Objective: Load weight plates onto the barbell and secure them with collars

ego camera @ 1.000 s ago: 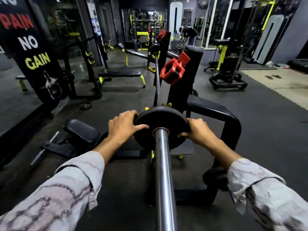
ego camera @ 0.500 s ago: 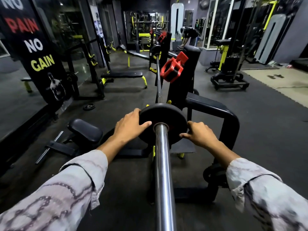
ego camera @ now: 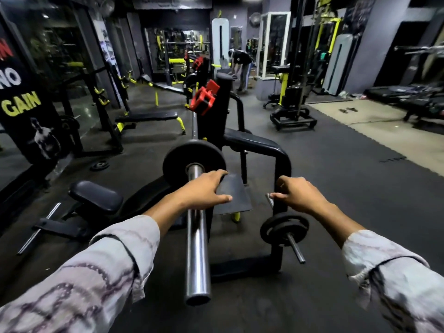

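Note:
A chrome barbell sleeve (ego camera: 197, 248) runs away from me down the middle. One black weight plate (ego camera: 176, 164) sits on it, pushed far in near the rack. My left hand (ego camera: 204, 191) hovers over the sleeve just behind the plate, fingers spread, holding nothing. My right hand (ego camera: 299, 194) is off to the right beside the black rack frame (ego camera: 281, 159), fingers loosely bent and empty. A red collar (ego camera: 203, 98) hangs on the rack upright beyond the plate. A second red collar (ego camera: 198, 63) shows at the bar's far end.
Small black plates (ego camera: 284, 228) sit on a storage peg low on the right of the rack. A padded seat (ego camera: 96, 197) lies low left, a flat bench (ego camera: 146, 116) beyond it, and a loose plate (ego camera: 99, 165) on the floor. A person bends over at the back (ego camera: 240, 66).
Both hands have come off the plate and drawn back toward me. The plate now sits further in along the sleeve, and my left hand has crossed over the bar.

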